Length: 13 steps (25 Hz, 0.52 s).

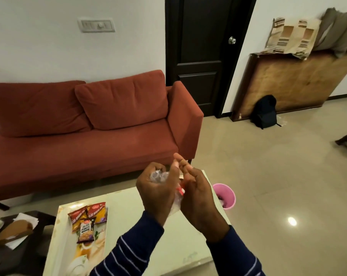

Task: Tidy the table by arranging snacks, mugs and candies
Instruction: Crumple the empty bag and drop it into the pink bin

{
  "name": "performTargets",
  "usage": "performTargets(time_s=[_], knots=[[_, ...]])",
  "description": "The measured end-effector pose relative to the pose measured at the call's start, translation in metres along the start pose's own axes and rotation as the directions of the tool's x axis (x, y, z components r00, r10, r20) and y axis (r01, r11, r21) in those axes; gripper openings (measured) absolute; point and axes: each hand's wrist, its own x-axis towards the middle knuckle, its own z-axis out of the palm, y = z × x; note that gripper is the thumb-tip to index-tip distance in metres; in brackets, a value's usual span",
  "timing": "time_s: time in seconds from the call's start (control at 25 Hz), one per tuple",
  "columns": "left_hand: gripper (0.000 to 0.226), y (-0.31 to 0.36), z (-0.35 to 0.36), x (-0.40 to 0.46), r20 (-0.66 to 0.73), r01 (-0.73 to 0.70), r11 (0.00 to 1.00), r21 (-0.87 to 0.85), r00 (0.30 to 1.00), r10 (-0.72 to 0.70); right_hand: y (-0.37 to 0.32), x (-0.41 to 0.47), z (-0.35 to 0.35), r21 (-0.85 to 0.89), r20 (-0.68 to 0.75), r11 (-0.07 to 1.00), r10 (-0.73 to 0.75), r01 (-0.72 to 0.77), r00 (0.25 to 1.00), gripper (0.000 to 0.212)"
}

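Both hands are raised above the pale table (128, 198). My left hand (156, 190) grips a crumpled clear plastic bag (176, 202) with small round items bunched at its top. My right hand (196, 194) is beside it with fingers loosely curled near a small red-and-white piece (181, 189) on the bag; whether it pinches the bag is unclear. Three snack packets lie on a printed tray (103, 234) at the table's left: two orange-red packets (96, 211) and a salted peanuts packet (86, 231). A white mug (78, 264) stands near the tray's front end.
A pink bucket (226, 196) stands on the floor to the right of the table. A red sofa (85, 124) is behind the table. A dark side table (19, 236) with a cardboard box and paper is at left. A black backpack (265, 111) leans by the wall.
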Motion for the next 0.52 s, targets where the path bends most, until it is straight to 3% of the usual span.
performTargets(time_s=[0.08, 0.16, 0.24, 0.32, 0.4, 0.52], knots=[[0.027, -0.013, 0.005, 0.022, -0.059, 0.266, 0.956, -0.123, 0.96, -0.275, 0.011, -0.006, -0.011, -0.166, 0.036, 0.986, 0.024, -0.018, 0.999, 0.044], [0.016, -0.026, 0.012, 0.04, -0.052, 0.504, 0.837, -0.211, 0.85, -0.525, 0.024, -0.013, -0.026, -0.314, 0.025, 0.949, 0.04, -0.03, 0.999, 0.049], [0.007, -0.038, 0.023, 0.04, -0.013, 0.65, 0.719, -0.246, 0.74, -0.673, 0.03, -0.013, -0.043, -0.484, 0.041, 0.875, 0.005, 0.015, 0.999, 0.055], [0.004, -0.052, 0.035, 0.025, 0.084, 0.752, 0.61, -0.251, 0.645, -0.76, 0.032, -0.009, -0.056, -0.578, 0.004, 0.816, -0.025, 0.022, 1.0, 0.056], [0.009, -0.06, 0.047, 0.01, 0.27, 0.85, 0.47, -0.237, 0.523, -0.809, 0.032, -0.006, -0.071, -0.603, -0.036, 0.798, -0.046, 0.015, 0.998, 0.053], [0.021, -0.079, 0.066, 0.004, 0.475, 0.893, 0.448, -0.024, 0.405, -0.781, 0.032, -0.003, -0.1, -0.602, -0.094, 0.798, -0.041, -0.025, 0.995, 0.046]])
